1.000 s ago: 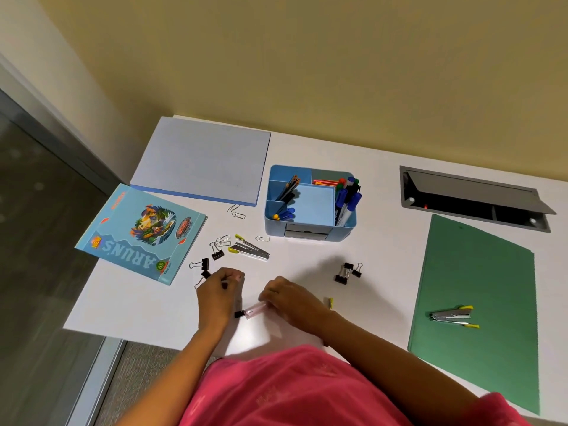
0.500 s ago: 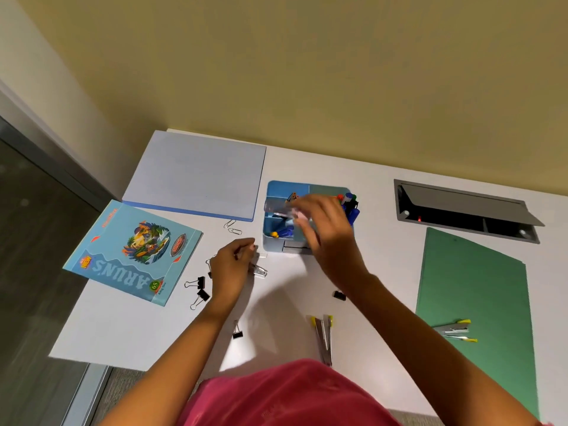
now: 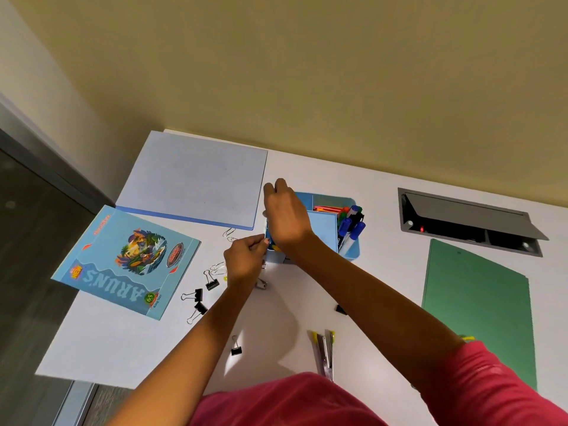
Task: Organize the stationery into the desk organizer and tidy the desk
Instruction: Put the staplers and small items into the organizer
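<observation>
Fingers (image 3: pixel 279 187) of the right hand (image 3: pixel 287 219) curl down into the left side of the desk organizer (image 3: pixel 322 232), their grip hidden; the left hand (image 3: pixel 244 262) is bunched at its front corner, hold unclear.

blue booklet (image 3: pixel 126 262) cover | "ARUN'S" in white capitals | "65" in green circle | reads upside down

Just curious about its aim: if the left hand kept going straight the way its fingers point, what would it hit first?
Probably the organizer: the left hand points at its near left corner, almost touching it. The right hand is just above there, so depth is unclear.
</observation>
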Motion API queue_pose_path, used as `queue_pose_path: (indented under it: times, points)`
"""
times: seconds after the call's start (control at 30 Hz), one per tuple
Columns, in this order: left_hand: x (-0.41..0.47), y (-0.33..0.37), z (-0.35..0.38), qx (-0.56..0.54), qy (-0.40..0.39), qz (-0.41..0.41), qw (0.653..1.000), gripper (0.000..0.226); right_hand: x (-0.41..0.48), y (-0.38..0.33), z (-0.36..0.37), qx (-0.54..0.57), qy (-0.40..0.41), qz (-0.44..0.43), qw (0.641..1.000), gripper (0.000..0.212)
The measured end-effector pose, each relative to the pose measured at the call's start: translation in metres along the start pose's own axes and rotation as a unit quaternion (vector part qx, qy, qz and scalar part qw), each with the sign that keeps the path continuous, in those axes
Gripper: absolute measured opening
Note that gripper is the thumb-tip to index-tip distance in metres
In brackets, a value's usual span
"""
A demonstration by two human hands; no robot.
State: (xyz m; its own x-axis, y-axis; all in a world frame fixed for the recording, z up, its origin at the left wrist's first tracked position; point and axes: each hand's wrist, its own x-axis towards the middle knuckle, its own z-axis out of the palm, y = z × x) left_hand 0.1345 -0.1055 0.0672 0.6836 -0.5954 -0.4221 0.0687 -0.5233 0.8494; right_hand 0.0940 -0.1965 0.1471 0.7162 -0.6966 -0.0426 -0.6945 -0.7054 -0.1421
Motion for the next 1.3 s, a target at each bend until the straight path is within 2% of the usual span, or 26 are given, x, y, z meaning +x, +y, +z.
queue_pose_path:
  times: [0.27, 0.43, 0.53, 0.6, 0.67, 0.7, 0.77, 0.83, 0.9, 1.0, 1.07, 1.17, 1.3]
  points:
    - [0.001, -0.003, -0.001, -0.041, -0.013, 0.005, 0.999, 0.029, 0.013, -0.002, 0.010, -0.050, -0.072, 0.049, 0.995, 0.043]
    - [0.000, -0.004, -0.003, -0.044, -0.021, 0.011, 0.999, 0.030, 0.007, -0.005, 0.009, -0.152, -0.097, 0.018, 0.983, 0.019]
    - [0.002, -0.006, -0.004, -0.039, -0.027, 0.016, 0.999, 0.032, 0.003, -0.005, 0.012, -0.198, -0.104, -0.022, 0.974, 0.018]
    - [0.003, -0.007, -0.004, -0.031, -0.031, 0.023, 0.999, 0.033, -0.002, -0.003, 0.015, -0.201, -0.062, -0.048, 0.976, 0.013]
    - [0.003, -0.006, -0.005, -0.024, -0.034, 0.027, 0.999, 0.033, -0.008, 0.004, 0.019, -0.168, 0.069, -0.083, 0.980, 0.013]
    - [0.003, -0.006, -0.005, -0.022, -0.033, 0.027, 0.999, 0.033, -0.011, 0.011, 0.024, -0.104, 0.151, -0.115, 0.976, 0.014]
    - [0.003, -0.005, -0.005, -0.016, -0.028, 0.024, 0.999, 0.034, -0.024, 0.023, 0.027, 0.025, 0.251, -0.169, 0.953, 0.010]
    - [0.003, -0.005, -0.004, -0.013, -0.023, 0.025, 0.999, 0.035, -0.043, 0.031, 0.021, 0.074, 0.246, -0.167, 0.952, 0.020]
    - [0.003, -0.006, -0.003, -0.006, -0.020, 0.027, 0.999, 0.037, -0.066, 0.041, 0.018, 0.098, 0.248, -0.125, 0.956, 0.023]
    - [0.001, -0.006, -0.003, -0.015, -0.014, 0.029, 0.999, 0.036, -0.109, 0.058, 0.023, 0.190, 0.277, -0.026, 0.942, 0.009]
    - [-0.001, -0.005, -0.004, -0.021, -0.012, 0.024, 0.999, 0.033, -0.135, 0.068, 0.034, 0.225, 0.251, 0.031, 0.941, 0.006]
    - [-0.002, -0.003, -0.005, -0.001, -0.028, 0.038, 0.999, 0.029, -0.165, 0.079, 0.054, 0.242, 0.172, 0.118, 0.947, 0.008]
    - [-0.004, 0.001, -0.003, 0.077, -0.036, 0.081, 0.993, 0.027, -0.188, 0.089, 0.076, 0.243, -0.013, 0.220, 0.945, 0.019]
